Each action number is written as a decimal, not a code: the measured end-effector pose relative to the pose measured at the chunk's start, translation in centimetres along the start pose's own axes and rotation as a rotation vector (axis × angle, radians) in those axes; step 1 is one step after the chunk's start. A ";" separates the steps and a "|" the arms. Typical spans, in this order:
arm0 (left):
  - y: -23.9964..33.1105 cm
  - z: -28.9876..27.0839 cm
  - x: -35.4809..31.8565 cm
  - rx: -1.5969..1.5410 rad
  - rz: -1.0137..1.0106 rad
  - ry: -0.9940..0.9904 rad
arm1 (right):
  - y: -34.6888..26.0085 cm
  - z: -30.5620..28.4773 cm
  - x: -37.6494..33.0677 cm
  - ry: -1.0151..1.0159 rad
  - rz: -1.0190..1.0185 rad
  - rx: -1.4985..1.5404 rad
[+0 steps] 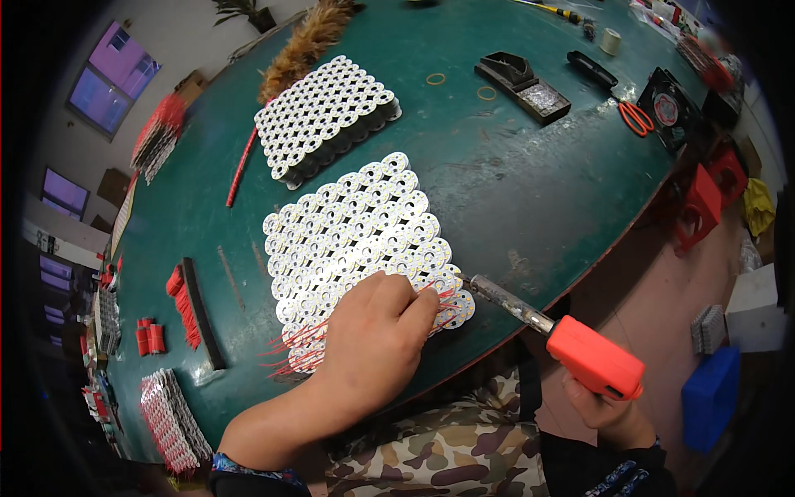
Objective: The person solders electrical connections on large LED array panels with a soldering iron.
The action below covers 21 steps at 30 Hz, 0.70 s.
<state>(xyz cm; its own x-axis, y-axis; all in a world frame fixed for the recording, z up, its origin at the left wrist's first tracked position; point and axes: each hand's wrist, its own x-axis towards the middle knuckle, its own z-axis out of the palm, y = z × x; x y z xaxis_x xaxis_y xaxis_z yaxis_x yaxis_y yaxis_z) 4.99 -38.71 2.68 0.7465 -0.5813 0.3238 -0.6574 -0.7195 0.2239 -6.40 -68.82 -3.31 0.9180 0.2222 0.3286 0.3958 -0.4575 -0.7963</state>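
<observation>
A panel of joined round white LED boards (352, 228) lies on the green table in front of me. My left hand (368, 335) rests over its near part, fingers pinched around thin red wires (302, 344). The wires stick out on both sides of the hand, and the fingertips themselves are partly hidden. My right hand (603, 412) grips the red-orange handle of a soldering gun (592, 356). Its metal barrel points left, with the tip at the panel's right edge, close to the left fingers. Whether the tip touches a board cannot be made out.
Behind the panel sits a thick stack of similar boards (323, 112), beside a feather duster (302, 45). A soldering stand (526, 91) and orange-handled scissors (633, 116) lie farther right. Leftward are a bundle of red wires (184, 302), a dark bar (201, 315) and another board stack (172, 422).
</observation>
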 end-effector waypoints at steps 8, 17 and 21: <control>-0.2 0.6 -0.1 0.026 0.005 -0.011 | -1.4 0.9 2.0 0.037 -0.027 0.135; 0.0 0.6 0.0 0.013 0.016 -0.004 | -1.6 1.2 2.2 0.078 0.040 0.180; 0.0 0.6 0.1 0.021 0.012 -0.017 | -1.7 0.8 2.2 0.031 0.062 0.167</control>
<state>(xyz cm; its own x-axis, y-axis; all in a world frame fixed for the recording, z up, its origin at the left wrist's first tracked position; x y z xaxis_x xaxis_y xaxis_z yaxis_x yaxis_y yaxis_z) 5.10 -38.99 2.18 0.7401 -0.5964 0.3107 -0.6644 -0.7201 0.2003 -5.12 -66.85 -1.64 0.9418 0.1701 0.2899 0.3310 -0.3194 -0.8880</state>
